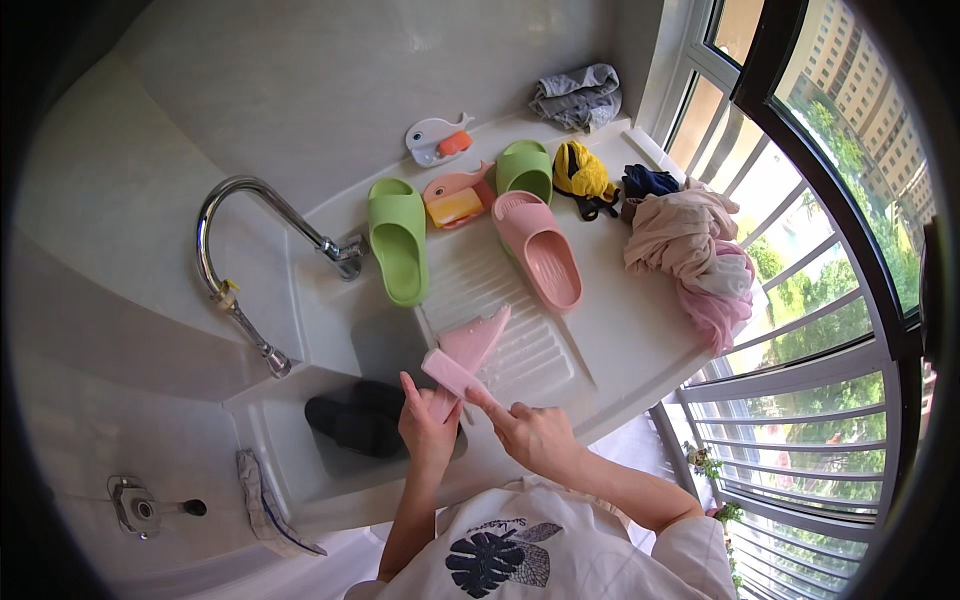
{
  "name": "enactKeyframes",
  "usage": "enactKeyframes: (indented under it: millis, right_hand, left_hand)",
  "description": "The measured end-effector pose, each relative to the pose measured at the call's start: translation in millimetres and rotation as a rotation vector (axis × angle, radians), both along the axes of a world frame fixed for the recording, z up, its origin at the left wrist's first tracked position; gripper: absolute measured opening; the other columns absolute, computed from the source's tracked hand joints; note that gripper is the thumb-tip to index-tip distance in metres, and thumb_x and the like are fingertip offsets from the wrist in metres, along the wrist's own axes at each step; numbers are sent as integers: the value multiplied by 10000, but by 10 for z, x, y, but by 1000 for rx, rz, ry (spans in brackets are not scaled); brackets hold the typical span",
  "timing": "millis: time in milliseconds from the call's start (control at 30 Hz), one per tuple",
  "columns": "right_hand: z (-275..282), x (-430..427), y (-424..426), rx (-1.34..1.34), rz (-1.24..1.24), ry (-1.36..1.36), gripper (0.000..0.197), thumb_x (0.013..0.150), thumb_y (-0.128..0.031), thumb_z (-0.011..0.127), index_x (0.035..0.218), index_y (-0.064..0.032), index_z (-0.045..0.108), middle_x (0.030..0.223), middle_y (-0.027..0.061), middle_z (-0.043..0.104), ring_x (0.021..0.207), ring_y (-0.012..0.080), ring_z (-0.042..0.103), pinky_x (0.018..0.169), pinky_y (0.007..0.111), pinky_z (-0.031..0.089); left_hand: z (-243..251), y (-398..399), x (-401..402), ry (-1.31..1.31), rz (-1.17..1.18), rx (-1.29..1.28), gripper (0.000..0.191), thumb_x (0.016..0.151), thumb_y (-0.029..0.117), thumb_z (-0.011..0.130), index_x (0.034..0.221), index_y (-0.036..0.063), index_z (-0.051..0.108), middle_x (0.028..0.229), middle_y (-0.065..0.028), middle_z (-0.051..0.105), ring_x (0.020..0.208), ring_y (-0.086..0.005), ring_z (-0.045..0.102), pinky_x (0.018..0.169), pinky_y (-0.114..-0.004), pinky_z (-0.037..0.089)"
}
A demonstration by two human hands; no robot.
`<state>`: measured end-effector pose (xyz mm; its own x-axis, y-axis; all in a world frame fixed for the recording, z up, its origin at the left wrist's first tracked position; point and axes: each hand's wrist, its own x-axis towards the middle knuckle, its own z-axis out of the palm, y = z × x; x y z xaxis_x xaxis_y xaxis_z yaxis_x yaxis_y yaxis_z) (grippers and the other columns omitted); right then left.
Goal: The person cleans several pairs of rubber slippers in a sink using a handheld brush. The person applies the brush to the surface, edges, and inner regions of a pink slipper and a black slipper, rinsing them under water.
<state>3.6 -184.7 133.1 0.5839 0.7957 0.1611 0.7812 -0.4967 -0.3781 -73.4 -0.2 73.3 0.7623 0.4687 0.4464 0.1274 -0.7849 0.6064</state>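
Over the near edge of the ridged washboard, my left hand (429, 427) grips a wet pink slipper (480, 337), its index finger raised. White specks like suds or drops dot the slipper's upper edge. My right hand (536, 435) holds a pink brush (451, 373) by its handle, the forefinger stretched along it. The brush head lies across the slipper; its bristles are hidden. A second pink slipper (551, 262) rests on the counter beyond. Black slippers (356, 420) lie in the sink basin (277, 457), left of my left hand.
Green slippers (401, 247) (523, 169) stand by whale-shaped soap dishes (424, 150) (454, 187) holding soap. A curved faucet (247, 184) arches over the sink's left. Yellow-black cloth (583, 176), beige clothes (679, 225) and grey cloth (581, 97) lie right. A rag (262, 495) drapes the sink's rim.
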Motion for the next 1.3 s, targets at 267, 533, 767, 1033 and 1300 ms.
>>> enactKeyframes:
  millis: [267,533,767,1033,1300]
  right_hand:
    - [-109,573,-85,60,-297,-100,660,908,-157,603,1531,-211,391,610,60,609,448,252,589,401,394,460]
    - [-132,456,-78,50,-209,-50,598,922,-208,613,1495,-277,454,640,61,632,447,261,589,419,389,484]
    - [-62,198,-13,71,-57,-22,696,877,-187,643,1528,-243,402,616,81,617,461,255,603,424,401,482]
    - [-266,895,62,222,-336,67,486,952,-218,599,1430,-273,535,564,132,597,476,333,598,464,451,470]
    - [-182,690,81,306,-317,279,440,961,-204,592,1396,-274,574,621,204,612,546,396,612,539,490,487]
  left_hand:
    - [-86,-27,-35,-88,0,123,1058,688,120,884,1499,-67,230,826,-125,631,798,-350,629,762,-437,521]
    - [-192,73,-132,-49,27,227,1099,665,107,903,1522,-32,230,838,-115,626,772,-306,619,766,-419,516]
    - [-179,85,-104,-91,-42,225,989,686,171,894,1477,-46,341,851,-119,640,787,-323,622,757,-429,531]
    - [114,145,-53,334,-67,254,903,704,112,834,1487,64,386,1104,-154,597,1019,-334,578,869,-461,500]
    - [422,205,675,282,-148,28,612,763,176,779,1325,91,552,1301,-137,539,1235,-400,485,1035,-497,404]
